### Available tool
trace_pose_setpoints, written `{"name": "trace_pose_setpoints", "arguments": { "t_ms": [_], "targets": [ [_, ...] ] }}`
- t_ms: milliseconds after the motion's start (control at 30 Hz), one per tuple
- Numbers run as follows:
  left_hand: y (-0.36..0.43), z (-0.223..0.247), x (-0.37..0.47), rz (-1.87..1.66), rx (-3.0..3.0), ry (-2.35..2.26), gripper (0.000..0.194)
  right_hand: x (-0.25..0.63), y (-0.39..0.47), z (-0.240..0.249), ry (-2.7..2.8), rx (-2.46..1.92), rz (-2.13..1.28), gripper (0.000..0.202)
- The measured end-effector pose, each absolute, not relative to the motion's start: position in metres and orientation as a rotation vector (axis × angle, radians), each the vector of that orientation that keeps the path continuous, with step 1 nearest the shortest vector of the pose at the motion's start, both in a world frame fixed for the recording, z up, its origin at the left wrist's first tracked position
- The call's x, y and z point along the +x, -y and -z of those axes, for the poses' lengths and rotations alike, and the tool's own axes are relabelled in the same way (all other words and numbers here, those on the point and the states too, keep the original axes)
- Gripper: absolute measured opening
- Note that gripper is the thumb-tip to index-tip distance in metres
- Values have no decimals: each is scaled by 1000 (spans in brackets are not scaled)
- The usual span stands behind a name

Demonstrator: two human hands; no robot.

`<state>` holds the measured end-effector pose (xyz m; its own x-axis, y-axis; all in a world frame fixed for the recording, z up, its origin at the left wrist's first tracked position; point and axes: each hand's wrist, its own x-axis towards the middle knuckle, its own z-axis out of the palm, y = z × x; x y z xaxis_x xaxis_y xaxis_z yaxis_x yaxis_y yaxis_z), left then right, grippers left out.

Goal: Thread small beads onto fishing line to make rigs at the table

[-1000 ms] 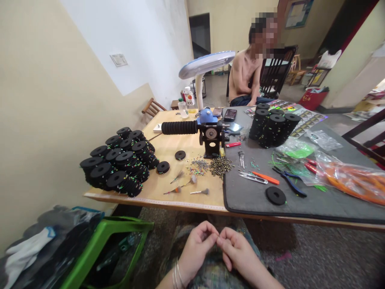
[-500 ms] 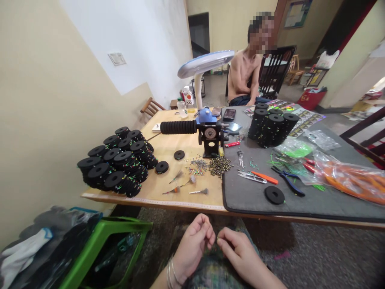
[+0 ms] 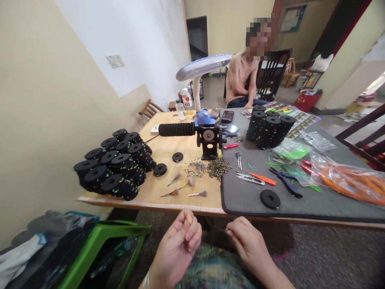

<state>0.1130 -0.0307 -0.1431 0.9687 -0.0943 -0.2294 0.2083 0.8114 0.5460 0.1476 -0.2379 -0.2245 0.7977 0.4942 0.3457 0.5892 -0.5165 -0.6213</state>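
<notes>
Just below the table's front edge, my left hand (image 3: 177, 247) is closed, thumb pressed to the curled fingers; any thin thing in that pinch is too fine to see. My right hand (image 3: 249, 241) pinches a tiny yellowish bit between thumb and fingertips, too small to name. The hands are apart above my lap. Nearest on the table are a black foam ring (image 3: 270, 199), thread snips (image 3: 250, 179), an orange-handled tool (image 3: 262, 178) and several small bristly bundles (image 3: 197, 194). Behind them lies a pile of small dark-and-brass metal pieces (image 3: 218, 167).
Stacks of black foam spools (image 3: 112, 182) fill the table's left, more (image 3: 267, 128) the back right. A black winding device (image 3: 208, 138) and lamp (image 3: 203, 67) stand mid-table. Pliers (image 3: 287, 184) and bagged orange tubing (image 3: 345, 176) lie right. A green stool (image 3: 99, 241) is lower left; a person (image 3: 240, 76) sits opposite.
My hands have moved apart: the left shifted left, the right moved slightly right and up. Both stay pinched. The view has shifted slightly.
</notes>
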Motion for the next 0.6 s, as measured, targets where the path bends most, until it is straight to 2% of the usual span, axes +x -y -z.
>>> {"name": "trace_pose_setpoints", "arguments": {
  "t_ms": [333,600],
  "targets": [
    [31,126,104,106,633,-207,17,163,258,222,803,-2346,558,21],
    [27,117,116,14,769,-241,24,197,273,196,792,-2524,575,24]
  ]
}}
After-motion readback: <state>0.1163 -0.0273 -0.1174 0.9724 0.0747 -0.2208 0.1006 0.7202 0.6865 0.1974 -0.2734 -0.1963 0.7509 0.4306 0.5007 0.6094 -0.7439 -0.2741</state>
